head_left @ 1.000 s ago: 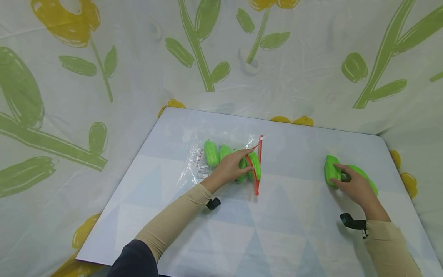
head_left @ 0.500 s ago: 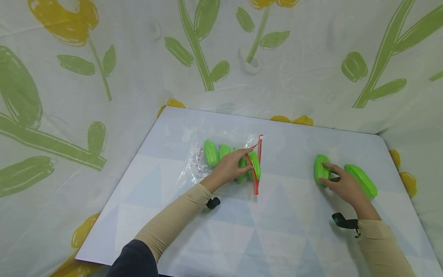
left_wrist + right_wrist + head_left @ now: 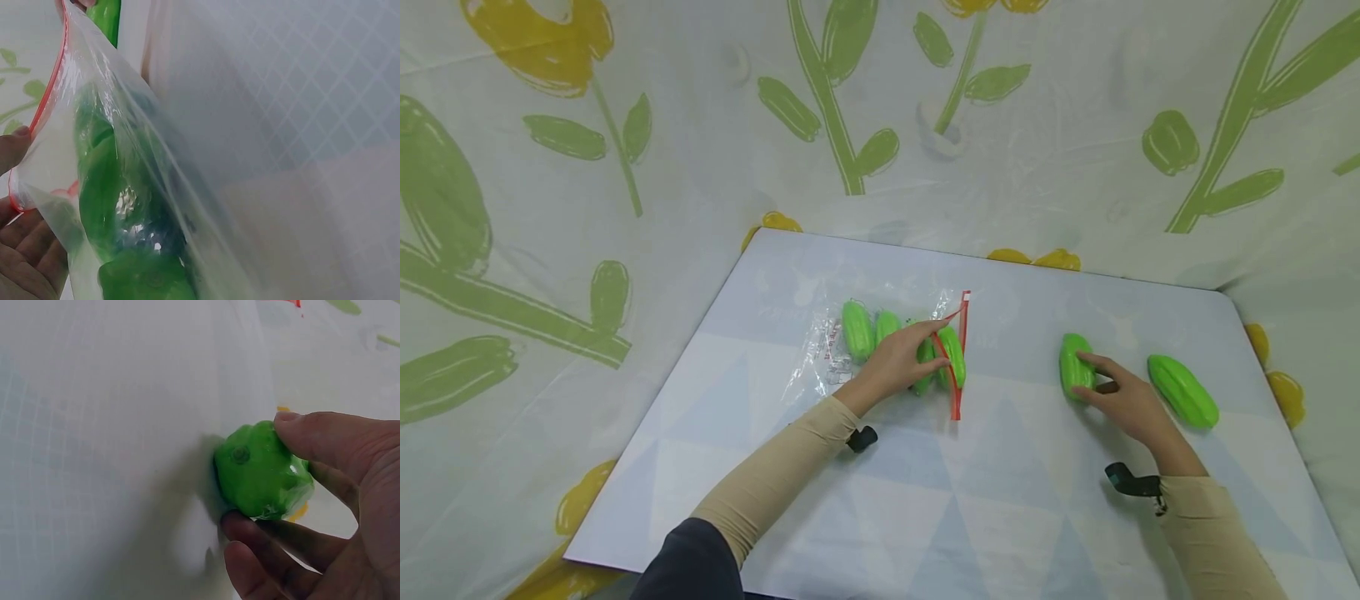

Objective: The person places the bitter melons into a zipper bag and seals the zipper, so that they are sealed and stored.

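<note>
A clear zip bag with a red rim lies on the pale table, with several green toy vegetables inside it. My left hand pinches the bag's upper rim and holds its mouth agape. In the left wrist view the bag fills the frame, the green toys show through it, and my fingers sit at its red edge. To the right, my right hand grips another green toy vegetable on the table; its fingers curl round that toy.
One more green toy vegetable lies loose on the table, right of my right hand. A curtain printed with yellow flowers and green leaves hangs round the table's far and side edges. Bare tabletop stretches along the near side.
My right hand has slid left with its green toy, away from the loose toy, which stayed put. The left hand and the bag have not moved.
</note>
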Demonstrator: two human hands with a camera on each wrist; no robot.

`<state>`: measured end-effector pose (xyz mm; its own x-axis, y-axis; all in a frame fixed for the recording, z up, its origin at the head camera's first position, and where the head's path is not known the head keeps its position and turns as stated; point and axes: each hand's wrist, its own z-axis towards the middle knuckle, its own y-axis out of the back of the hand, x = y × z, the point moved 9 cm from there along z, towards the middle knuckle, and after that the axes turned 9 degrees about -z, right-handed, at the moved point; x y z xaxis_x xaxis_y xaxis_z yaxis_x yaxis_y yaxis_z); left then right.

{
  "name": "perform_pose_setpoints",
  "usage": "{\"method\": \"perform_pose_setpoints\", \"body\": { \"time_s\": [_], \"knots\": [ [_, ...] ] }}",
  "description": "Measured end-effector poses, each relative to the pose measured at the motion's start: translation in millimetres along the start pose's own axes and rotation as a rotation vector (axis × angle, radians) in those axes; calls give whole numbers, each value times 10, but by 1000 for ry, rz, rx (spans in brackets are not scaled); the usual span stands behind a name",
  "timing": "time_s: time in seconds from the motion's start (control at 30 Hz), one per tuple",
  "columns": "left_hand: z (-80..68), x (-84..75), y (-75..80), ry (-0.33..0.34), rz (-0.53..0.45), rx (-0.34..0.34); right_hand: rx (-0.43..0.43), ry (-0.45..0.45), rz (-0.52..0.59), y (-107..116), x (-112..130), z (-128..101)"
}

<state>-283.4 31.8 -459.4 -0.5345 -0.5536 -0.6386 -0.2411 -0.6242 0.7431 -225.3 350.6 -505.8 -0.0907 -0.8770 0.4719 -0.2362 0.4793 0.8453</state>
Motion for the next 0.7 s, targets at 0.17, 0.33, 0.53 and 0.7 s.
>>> {"method": "perform_pose_setpoints", "body": {
  "time_s": [0.17,0.33,0.53,0.7],
  "knots": [
    [-3,-3,3,-3,6,-1,-5,14,24,-44,60,19],
    [-4,-3,7,-9,6,-4,-11,28,12,-66,116,31],
    [-4,-11,20,-12,1,-15,1,26,12,-112,129,59],
    [3,-15,14,-15,7,-19,3,34,18,-149,145,79]
  ]
}}
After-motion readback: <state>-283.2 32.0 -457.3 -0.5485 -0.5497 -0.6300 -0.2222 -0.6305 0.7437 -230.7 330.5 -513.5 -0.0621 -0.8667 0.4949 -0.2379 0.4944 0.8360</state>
